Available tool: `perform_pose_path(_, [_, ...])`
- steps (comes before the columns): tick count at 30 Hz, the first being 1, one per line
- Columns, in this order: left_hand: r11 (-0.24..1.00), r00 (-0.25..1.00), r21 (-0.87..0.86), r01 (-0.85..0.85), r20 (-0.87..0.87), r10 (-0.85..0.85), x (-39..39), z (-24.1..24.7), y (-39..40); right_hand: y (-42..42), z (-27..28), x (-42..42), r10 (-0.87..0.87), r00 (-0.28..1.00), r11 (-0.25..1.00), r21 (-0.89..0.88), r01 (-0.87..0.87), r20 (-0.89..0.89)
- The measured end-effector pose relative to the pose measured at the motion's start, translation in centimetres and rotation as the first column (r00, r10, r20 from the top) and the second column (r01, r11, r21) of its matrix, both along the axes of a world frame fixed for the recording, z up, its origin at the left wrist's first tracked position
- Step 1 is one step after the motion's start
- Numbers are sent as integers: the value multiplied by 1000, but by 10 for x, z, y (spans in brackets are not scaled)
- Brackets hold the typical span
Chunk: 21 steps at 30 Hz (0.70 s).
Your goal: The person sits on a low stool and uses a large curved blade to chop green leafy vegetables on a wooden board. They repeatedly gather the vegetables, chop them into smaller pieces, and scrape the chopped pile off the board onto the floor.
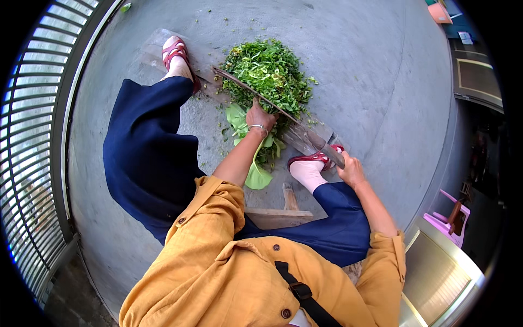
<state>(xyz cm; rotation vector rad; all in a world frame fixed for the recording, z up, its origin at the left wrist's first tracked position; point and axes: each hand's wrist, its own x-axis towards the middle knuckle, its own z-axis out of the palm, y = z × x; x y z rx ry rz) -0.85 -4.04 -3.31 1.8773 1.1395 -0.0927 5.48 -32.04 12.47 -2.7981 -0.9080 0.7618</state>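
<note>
My right hand (pixel 351 168) grips the wooden handle of a long-bladed knife (pixel 267 100). Its blade slants up and left across the greens, just beyond my left hand (pixel 260 116). That hand presses down on a bunch of leafy greens (pixel 258 175), whose broad leaves trail toward me. On the far side of the blade rises a heap of chopped greens (pixel 269 73), with cut stem rings among the shreds. Beneath lies a wooden board (pixel 300 139), partly hidden by greens. Whether the blade's edge touches the stems is hidden.
My feet in red sandals (pixel 177 51) rest at the board's two ends. Under me is a low wooden stool (pixel 278 218). A barred metal railing (pixel 61 81) runs along the left of the concrete floor (pixel 367 61). At right are a pink plastic chair (pixel 453 222) and a door panel (pixel 437 265).
</note>
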Motion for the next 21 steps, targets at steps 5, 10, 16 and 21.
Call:
perform_pose_path(5, [988,981,2,154,-118,-153,3,7,10,29,63,-15,-21,998,996,-83,16,-56])
perform_pose_path(10, [971,968,73,227,-126,-216,11,5,24,98,154,-36,42,995,978,-202,-60,-95])
perform_pose_path(16, [986,985,105,127,-129,-113,13,14,6,24,64,-24,-16,1000,991,-131,13,-25])
perform_pose_path(21, [990,988,101,100,-130,-86,14,11,3,9,37,-16,-21,1000,994,-105,20,-9])
